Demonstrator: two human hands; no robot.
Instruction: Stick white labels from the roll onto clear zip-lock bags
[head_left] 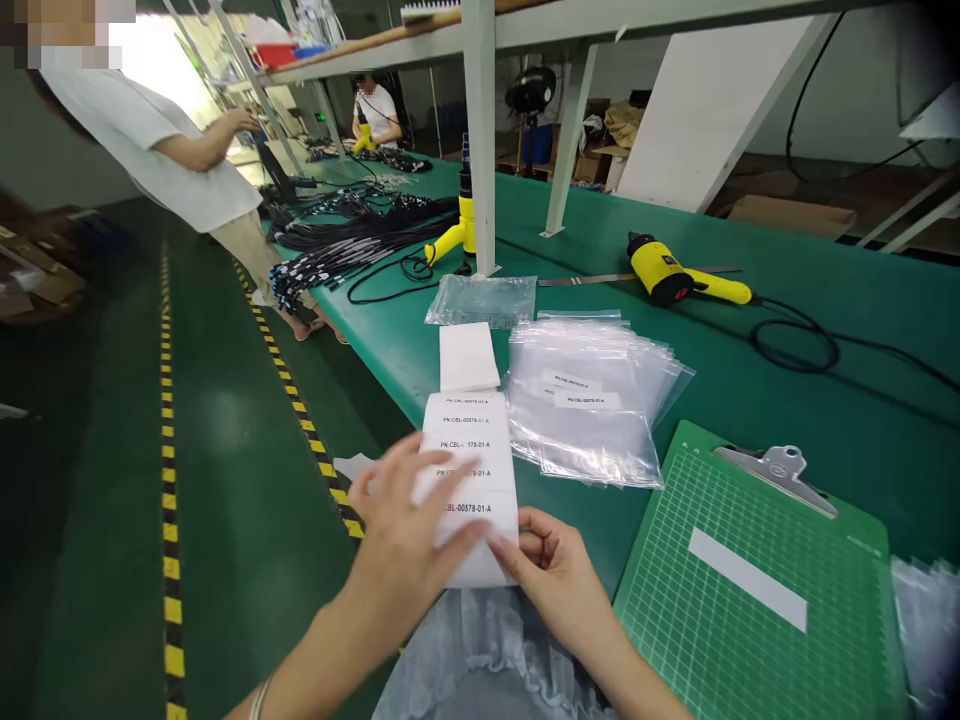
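Note:
A white strip of printed labels [487, 550] hangs over the front edge of the green table, with rows of black part numbers across it. My left hand [401, 510] is over the strip, fingers spread and slightly blurred, hiding part of the print. At the strip's lower right edge, my right hand [551, 560] pinches it between thumb and curled fingers. A folded white stack [468, 358] lies just beyond the strip. To the right is a pile of clear zip bags [592, 440], some bearing white labels [587, 399].
On the right lies a green clipboard [652, 600] with a blank white strip [748, 580]. A yellow heat gun [660, 268] rests behind the bags, its cord trailing right. Another yellow gun [466, 225] stands by a white post [480, 130]. Black cables [360, 235] and a person [202, 150] are farther left.

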